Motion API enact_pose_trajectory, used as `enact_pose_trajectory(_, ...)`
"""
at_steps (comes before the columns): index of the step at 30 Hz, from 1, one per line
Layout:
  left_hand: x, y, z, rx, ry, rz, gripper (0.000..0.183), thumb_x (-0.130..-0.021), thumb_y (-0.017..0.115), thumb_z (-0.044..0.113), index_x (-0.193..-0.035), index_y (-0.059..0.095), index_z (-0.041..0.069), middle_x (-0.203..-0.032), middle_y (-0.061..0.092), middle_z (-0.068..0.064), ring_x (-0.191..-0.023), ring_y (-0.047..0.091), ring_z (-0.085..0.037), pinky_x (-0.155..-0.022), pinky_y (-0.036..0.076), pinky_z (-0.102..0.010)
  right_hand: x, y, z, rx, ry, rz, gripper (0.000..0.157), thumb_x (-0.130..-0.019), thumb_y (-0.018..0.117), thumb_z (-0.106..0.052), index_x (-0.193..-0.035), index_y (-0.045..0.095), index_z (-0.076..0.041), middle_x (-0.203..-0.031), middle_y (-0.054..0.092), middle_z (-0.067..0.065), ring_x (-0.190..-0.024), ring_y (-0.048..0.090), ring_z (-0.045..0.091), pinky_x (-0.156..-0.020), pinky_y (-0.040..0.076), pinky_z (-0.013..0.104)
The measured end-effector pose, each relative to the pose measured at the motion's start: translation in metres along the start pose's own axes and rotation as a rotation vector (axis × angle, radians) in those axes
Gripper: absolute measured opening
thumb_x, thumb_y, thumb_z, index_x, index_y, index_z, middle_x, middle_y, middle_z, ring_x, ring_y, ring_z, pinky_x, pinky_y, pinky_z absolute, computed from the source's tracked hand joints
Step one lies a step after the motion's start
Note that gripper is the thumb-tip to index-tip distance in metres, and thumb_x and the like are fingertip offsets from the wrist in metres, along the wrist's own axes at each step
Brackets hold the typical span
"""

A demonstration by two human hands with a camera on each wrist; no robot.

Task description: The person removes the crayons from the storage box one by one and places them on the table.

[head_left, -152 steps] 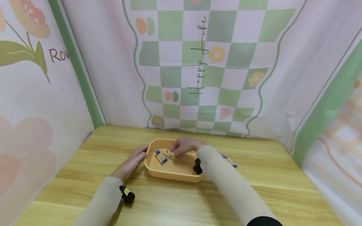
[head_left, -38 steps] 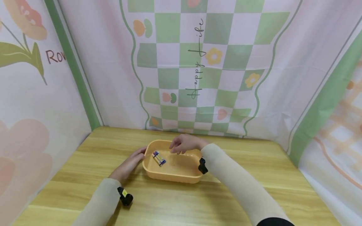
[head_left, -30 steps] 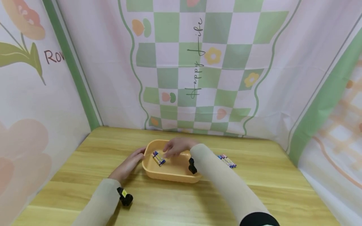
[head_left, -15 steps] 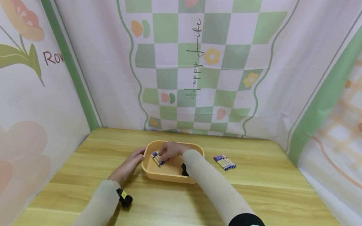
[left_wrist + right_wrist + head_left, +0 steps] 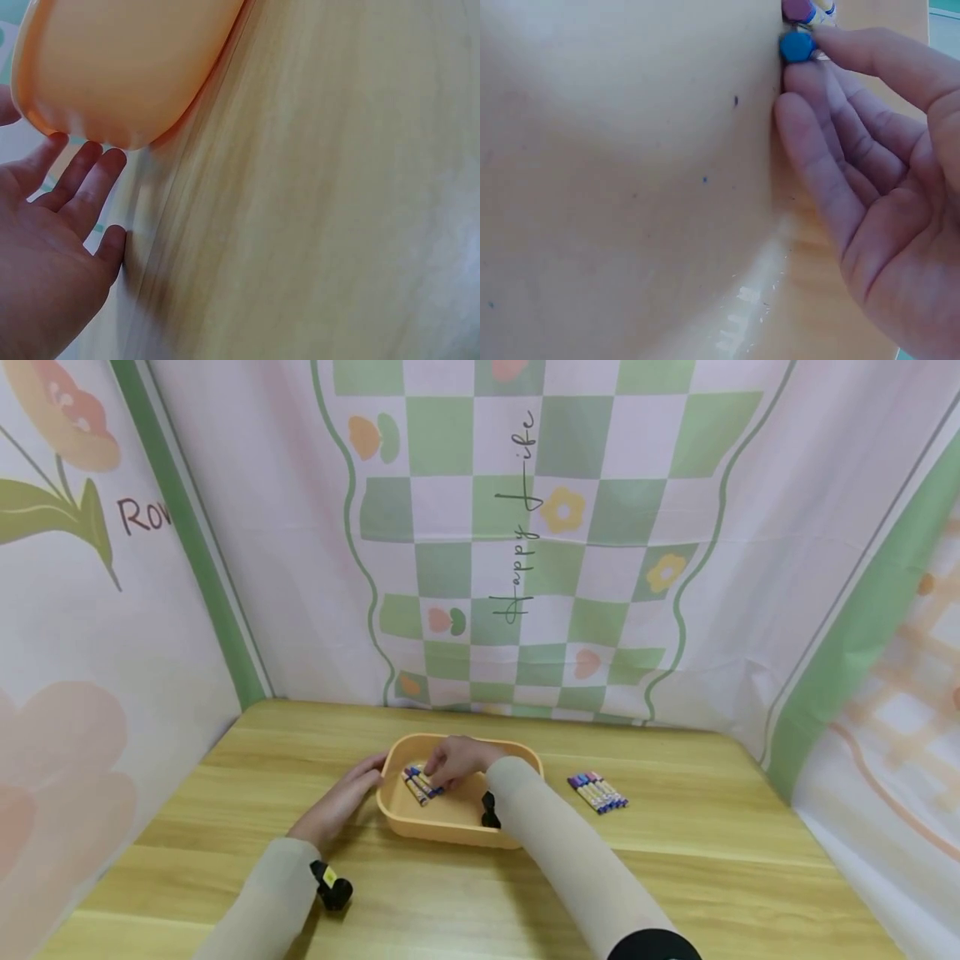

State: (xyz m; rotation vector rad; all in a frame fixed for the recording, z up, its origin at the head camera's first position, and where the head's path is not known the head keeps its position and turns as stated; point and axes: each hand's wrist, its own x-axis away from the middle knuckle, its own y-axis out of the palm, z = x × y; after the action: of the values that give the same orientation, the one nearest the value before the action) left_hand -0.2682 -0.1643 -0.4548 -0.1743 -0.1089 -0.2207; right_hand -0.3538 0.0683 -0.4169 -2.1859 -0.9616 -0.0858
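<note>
An orange plastic basket (image 5: 457,833) stands on the table, with a few crayons (image 5: 415,787) lying at its left end. My right hand (image 5: 456,760) reaches down inside it, thumb and fingers pinching a crayon (image 5: 797,46) whose blue end shows in the right wrist view. A crayon with a purple end (image 5: 799,10) lies right beside that one. My left hand (image 5: 341,797) rests its fingertips (image 5: 112,159) against the basket's left end, fingers extended and somewhat spread.
Right of the basket, a row of several crayons (image 5: 597,792) lies side by side on the wooden table (image 5: 675,868). A patterned cloth (image 5: 517,560) hangs behind the table's back edge, and more cloth hangs at both sides.
My right hand has moved left and down to the crayons inside the basket and pinches one. The row on the table has grown since the oldest frame. My left hand stays put.
</note>
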Motion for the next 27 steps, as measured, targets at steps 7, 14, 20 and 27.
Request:
enact_pose_trajectory(7, -0.001, 0.001, 0.000, 0.002, 0.000, -0.007, 0.060, -0.098, 0.050, 0.021, -0.156, 0.035, 0.015, -0.163, 0.026, -0.011, -0.150, 0.013, -0.036, -0.118, 0.002, -0.062, 0.007, -0.005, -0.001, 0.043, 0.002, -0.001, 0.019, -0.084, 0.074, -0.004, -0.103, 0.071, -0.004, -0.089, 0.070, 0.002, -0.076, 0.068, 0.015, -0.076, 0.059, 0.032)
enact_pose_trajectory(14, -0.001, 0.000, 0.002, -0.007, 0.009, -0.012, 0.060, -0.099, 0.048, 0.021, -0.157, 0.033, 0.012, -0.164, 0.024, -0.012, -0.151, 0.011, -0.036, -0.118, 0.002, -0.061, 0.023, -0.024, -0.006, 0.062, -0.038, -0.005, 0.025, -0.087, 0.067, -0.002, -0.112, 0.070, -0.002, -0.096, 0.070, 0.003, -0.083, 0.068, 0.016, -0.080, 0.059, 0.034)
enact_pose_trajectory(20, -0.001, 0.001, 0.001, 0.000, 0.005, -0.004, 0.061, -0.098, 0.049, 0.020, -0.157, 0.033, 0.012, -0.164, 0.024, -0.012, -0.151, 0.012, -0.036, -0.118, 0.002, -0.061, 0.047, -0.051, -0.007, 0.109, -0.080, -0.002, 0.028, -0.088, 0.065, -0.002, -0.115, 0.069, 0.001, -0.095, 0.070, 0.004, -0.082, 0.068, 0.016, -0.079, 0.059, 0.033)
enact_pose_trajectory(27, 0.004, 0.001, 0.002, 0.000, -0.008, 0.001, 0.060, -0.099, 0.050, 0.023, -0.157, 0.034, 0.016, -0.164, 0.025, -0.009, -0.151, 0.011, -0.035, -0.117, 0.001, -0.063, 0.081, -0.078, -0.001, 0.156, -0.096, 0.018, 0.033, -0.088, 0.064, -0.009, -0.120, 0.067, 0.000, -0.099, 0.068, 0.004, -0.088, 0.066, 0.015, -0.081, 0.058, 0.036)
